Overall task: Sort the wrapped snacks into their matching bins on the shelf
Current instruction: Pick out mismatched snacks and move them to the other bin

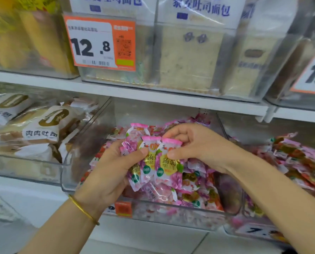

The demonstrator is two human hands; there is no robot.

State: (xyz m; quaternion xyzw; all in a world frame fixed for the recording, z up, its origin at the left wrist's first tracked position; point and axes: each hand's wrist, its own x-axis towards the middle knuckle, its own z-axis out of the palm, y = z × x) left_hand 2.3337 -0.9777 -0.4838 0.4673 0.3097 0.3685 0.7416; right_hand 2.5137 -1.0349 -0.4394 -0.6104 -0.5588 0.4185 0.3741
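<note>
Both forearms rise from the bottom edge, a thin gold bangle (83,209) on the left wrist. The left grip (112,171) is curled round a fan of pink packets (147,169), thumb pressed across their fronts. The right grip (195,143) pinches the rightmost packet (169,162) between thumb and forefinger, just under its crimped seal. The packets stand roughly upright, seals on top. That packet sits between the two hands, and the right one looks best placed to draw it off.

The wrappers are glossy, crinkly film: small pillows, pink-flowered with a yellow label. Directly beneath is a clear hard-plastic bin (68,162) with rounded corners, heaped with matching snacks (198,184), so a drop goes straight down. The neighbouring bin (299,162) on the right holds mixed red, green and pink wrappers; soft bread packs (33,132) lie to the left. A white shelf (153,92) runs above.
</note>
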